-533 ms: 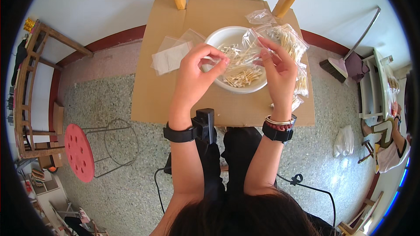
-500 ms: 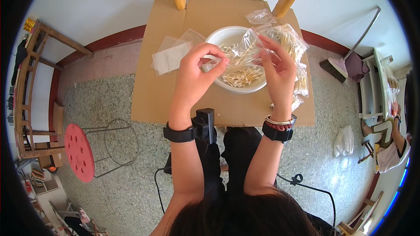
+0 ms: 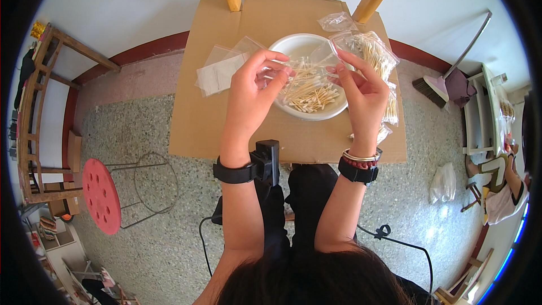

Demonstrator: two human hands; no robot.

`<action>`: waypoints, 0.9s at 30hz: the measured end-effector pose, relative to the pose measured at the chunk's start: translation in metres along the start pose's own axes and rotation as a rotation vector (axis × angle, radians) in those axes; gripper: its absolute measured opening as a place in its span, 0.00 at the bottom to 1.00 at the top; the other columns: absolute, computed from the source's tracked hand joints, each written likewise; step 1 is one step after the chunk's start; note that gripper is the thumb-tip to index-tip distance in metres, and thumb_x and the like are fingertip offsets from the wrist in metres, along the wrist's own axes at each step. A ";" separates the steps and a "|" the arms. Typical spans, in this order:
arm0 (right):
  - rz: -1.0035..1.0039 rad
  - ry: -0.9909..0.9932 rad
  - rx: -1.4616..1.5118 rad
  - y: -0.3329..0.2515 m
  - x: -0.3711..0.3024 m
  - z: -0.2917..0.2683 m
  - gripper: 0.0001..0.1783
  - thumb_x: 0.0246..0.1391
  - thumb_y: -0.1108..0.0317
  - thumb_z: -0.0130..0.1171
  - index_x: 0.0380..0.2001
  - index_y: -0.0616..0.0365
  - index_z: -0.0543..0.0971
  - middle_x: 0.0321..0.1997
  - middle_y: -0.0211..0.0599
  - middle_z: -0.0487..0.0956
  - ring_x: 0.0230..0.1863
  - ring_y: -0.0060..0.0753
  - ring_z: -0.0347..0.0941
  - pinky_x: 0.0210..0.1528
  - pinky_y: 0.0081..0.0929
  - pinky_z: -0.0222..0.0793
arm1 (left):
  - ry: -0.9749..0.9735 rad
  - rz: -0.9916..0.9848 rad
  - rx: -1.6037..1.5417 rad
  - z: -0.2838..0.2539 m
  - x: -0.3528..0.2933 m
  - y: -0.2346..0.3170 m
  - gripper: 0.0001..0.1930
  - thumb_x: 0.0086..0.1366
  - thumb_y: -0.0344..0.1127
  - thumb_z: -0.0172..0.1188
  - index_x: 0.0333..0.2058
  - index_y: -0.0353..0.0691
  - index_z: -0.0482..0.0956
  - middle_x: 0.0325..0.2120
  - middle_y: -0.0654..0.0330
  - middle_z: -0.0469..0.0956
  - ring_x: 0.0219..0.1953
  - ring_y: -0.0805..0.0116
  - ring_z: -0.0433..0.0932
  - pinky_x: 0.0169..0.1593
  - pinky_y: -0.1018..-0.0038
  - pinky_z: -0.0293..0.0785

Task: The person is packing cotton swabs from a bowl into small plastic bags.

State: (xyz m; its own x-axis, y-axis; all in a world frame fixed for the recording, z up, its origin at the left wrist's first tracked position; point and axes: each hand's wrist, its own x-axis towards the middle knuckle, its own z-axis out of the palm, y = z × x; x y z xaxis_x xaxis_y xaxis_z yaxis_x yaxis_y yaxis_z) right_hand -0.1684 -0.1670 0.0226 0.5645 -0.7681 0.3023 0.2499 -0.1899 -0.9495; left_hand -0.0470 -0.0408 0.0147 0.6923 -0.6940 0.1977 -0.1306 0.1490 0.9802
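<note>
Above the white bowl [image 3: 275,46], a clear zip bag [image 3: 322,56] is stretched between my hands. My left hand [image 3: 253,90] pinches its left side between thumb and fingers. On the other side, my right hand [image 3: 364,90] grips the bag's edge, thumb and index finger closed on it. Loose cotton swabs [image 3: 313,99] lie in the bowl beneath. Other swabs show through or behind the clear plastic; I cannot tell whether they are inside the bag. Flat clear bags [image 3: 220,73] lie left of the bowl, and filled bags of swabs [image 3: 375,53] are heaped to its right.
The cardboard sheet [image 3: 209,130] lies under everything, before a wooden chair back [image 3: 372,0]. A crumpled clear bag [image 3: 337,21] sits at the far right. A tipped red stool [image 3: 101,196] is at left, a broom [image 3: 435,90] at right. Another person [image 3: 502,197] sits far right.
The bag has tilted and shifted between my hands, so more swabs in the bowl show now. My left fingers have changed position slightly, and the bowl has moved a little right.
</note>
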 end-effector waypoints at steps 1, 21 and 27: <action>0.029 0.007 0.029 -0.001 0.000 0.001 0.11 0.53 0.83 0.53 0.40 0.68 0.78 0.46 0.41 0.78 0.38 0.28 0.78 0.42 0.20 0.75 | 0.010 0.007 0.018 0.000 0.000 -0.001 0.09 0.63 0.28 0.58 0.40 0.32 0.75 0.32 0.60 0.79 0.35 0.75 0.77 0.39 0.80 0.73; 0.000 -0.079 -0.045 0.010 0.002 0.000 0.08 0.58 0.80 0.47 0.37 0.66 0.76 0.44 0.39 0.78 0.41 0.21 0.75 0.41 0.20 0.72 | 0.033 0.036 0.074 0.000 0.001 -0.003 0.07 0.64 0.29 0.57 0.38 0.33 0.75 0.33 0.62 0.78 0.37 0.78 0.75 0.40 0.81 0.70; 0.036 -0.085 -0.119 0.012 0.002 -0.001 0.09 0.54 0.76 0.58 0.40 0.65 0.76 0.43 0.38 0.79 0.40 0.22 0.76 0.36 0.17 0.72 | 0.031 0.062 0.096 -0.002 0.003 -0.006 0.07 0.65 0.30 0.56 0.37 0.33 0.75 0.34 0.59 0.79 0.37 0.76 0.76 0.43 0.80 0.70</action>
State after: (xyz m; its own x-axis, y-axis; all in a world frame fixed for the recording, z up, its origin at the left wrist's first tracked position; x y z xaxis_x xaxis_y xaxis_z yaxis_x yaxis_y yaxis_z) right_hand -0.1646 -0.1715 0.0115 0.6370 -0.7225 0.2687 0.1355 -0.2381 -0.9617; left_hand -0.0429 -0.0423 0.0091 0.7024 -0.6631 0.2587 -0.2399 0.1215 0.9632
